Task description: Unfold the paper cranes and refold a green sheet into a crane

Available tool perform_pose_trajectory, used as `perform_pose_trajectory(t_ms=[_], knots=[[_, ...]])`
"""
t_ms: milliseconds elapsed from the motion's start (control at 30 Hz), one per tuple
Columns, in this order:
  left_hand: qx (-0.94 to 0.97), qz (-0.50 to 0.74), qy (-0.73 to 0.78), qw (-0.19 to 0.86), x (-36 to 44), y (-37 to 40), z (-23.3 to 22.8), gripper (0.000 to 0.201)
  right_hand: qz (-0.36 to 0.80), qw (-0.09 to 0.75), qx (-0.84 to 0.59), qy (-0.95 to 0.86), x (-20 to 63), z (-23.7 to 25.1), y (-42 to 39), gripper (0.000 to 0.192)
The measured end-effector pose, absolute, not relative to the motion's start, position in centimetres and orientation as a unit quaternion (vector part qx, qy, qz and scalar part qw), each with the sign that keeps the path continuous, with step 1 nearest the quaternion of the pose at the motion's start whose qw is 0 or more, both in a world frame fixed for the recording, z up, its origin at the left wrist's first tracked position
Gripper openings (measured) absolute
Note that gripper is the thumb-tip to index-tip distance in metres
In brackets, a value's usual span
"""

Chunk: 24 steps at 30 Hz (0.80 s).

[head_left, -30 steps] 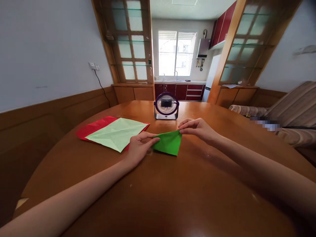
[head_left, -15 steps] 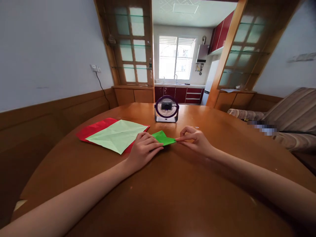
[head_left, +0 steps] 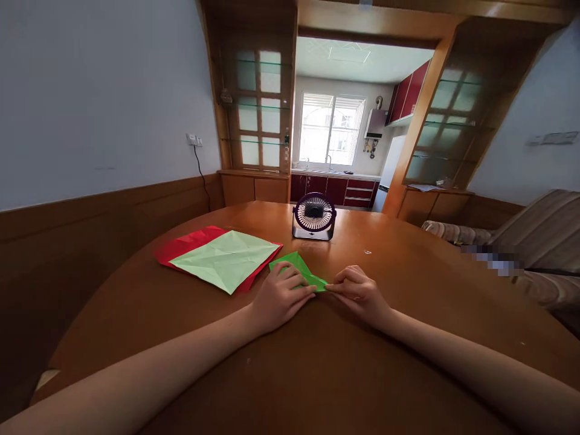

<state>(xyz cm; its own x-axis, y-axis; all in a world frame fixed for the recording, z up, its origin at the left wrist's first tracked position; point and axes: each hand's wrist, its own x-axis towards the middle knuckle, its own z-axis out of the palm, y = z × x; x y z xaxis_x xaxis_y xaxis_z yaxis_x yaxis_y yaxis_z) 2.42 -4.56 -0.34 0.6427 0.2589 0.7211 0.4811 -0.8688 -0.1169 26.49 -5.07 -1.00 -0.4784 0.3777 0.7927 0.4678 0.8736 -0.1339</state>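
On glossy wood: hands [head_left: 281, 296] pinning creased green paper [head_left: 294, 266].

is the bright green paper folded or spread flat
Folded: the bright green paper is a small pointed shape, pressed to the table by left hand and right hand.

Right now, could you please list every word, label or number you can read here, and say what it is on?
None can be read.
Fan: a small mark on its base, too small to read.
Wall sign: blurred.
Green paper, pale green sheet, red sheet: no print.
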Motion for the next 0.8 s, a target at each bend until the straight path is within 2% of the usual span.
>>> perform_pose_trajectory(t_ms=[533,800], knots=[[-0.888,-0.361,-0.184,0.218,2.0,-3.4,-0.3,0.016,0.008,0.437,-0.299,-0.848,27.6,-1.5,-5.1,0.016],[-0.873,-0.342,-0.157,0.311,0.8,-2.8,0.5,0.018,0.027,0.443,-0.340,-0.829,28.4,-1.4,-5.2,0.021]])
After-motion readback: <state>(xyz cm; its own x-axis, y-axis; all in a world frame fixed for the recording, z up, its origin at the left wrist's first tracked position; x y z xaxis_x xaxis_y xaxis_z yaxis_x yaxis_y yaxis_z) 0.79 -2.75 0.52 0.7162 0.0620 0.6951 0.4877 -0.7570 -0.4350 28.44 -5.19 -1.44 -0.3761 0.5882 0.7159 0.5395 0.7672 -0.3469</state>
